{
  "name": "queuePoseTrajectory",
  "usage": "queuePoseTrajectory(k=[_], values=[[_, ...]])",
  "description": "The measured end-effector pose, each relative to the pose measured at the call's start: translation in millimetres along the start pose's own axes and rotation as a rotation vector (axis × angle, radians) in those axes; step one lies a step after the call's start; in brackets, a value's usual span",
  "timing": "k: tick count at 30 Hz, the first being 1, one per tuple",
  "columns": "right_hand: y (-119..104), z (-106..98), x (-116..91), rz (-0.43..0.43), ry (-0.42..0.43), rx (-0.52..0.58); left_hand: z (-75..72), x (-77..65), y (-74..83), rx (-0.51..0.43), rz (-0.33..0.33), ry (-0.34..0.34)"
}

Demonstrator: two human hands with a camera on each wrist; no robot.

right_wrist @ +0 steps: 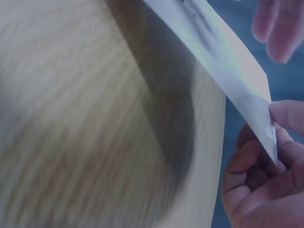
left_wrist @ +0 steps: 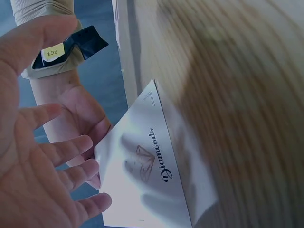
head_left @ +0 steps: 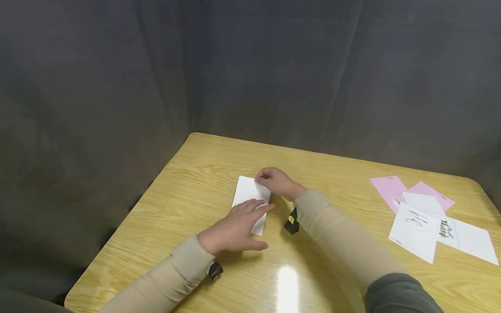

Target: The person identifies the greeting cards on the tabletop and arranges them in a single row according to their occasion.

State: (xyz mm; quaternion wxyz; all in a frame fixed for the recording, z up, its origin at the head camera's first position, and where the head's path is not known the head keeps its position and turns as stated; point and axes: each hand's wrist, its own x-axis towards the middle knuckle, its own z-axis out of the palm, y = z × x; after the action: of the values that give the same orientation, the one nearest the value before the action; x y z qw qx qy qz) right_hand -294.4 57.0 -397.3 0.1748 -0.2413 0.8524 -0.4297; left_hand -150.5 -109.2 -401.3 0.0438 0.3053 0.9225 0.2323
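Note:
A white card (head_left: 249, 190) stands out against the wooden table in front of me. Its printed face shows the word "Diamonds" and a small diamond drawing (left_wrist: 145, 161) in the left wrist view. My right hand (head_left: 278, 183) pinches the card's far right corner between thumb and curled fingers. In the right wrist view that end of the card (right_wrist: 244, 90) is raised off the table. Over the card's near part my left hand (head_left: 237, 226) is spread, fingers straight and thumb apart, partly covering the card.
To the right lies a loose overlapping group: pink cards (head_left: 387, 189), a white card with line drawings (head_left: 415, 243) and another white card (head_left: 475, 243) with lettering beside it. Dark curtains (head_left: 274, 78) hang behind the wooden table (head_left: 328, 169). Dark devices are strapped at both wrists.

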Motion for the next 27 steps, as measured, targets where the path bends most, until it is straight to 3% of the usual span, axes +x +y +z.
queuePoseTrajectory(k=[8, 16, 27], values=[[-2.8, 23.6, 12.2, 0.036, 0.011, -0.055, 1.0, -8.5, -5.1, 0.025, -0.053, -0.044], [-13.8, 40.9, 24.4, 0.072, 0.038, -0.118, 3.3, -12.7, -12.1, 0.052, -0.047, -0.058], [-11.4, 61.7, 37.7, 0.122, 0.105, -0.233, 0.3, -31.5, -19.7, 0.042, -0.16, -0.094]])
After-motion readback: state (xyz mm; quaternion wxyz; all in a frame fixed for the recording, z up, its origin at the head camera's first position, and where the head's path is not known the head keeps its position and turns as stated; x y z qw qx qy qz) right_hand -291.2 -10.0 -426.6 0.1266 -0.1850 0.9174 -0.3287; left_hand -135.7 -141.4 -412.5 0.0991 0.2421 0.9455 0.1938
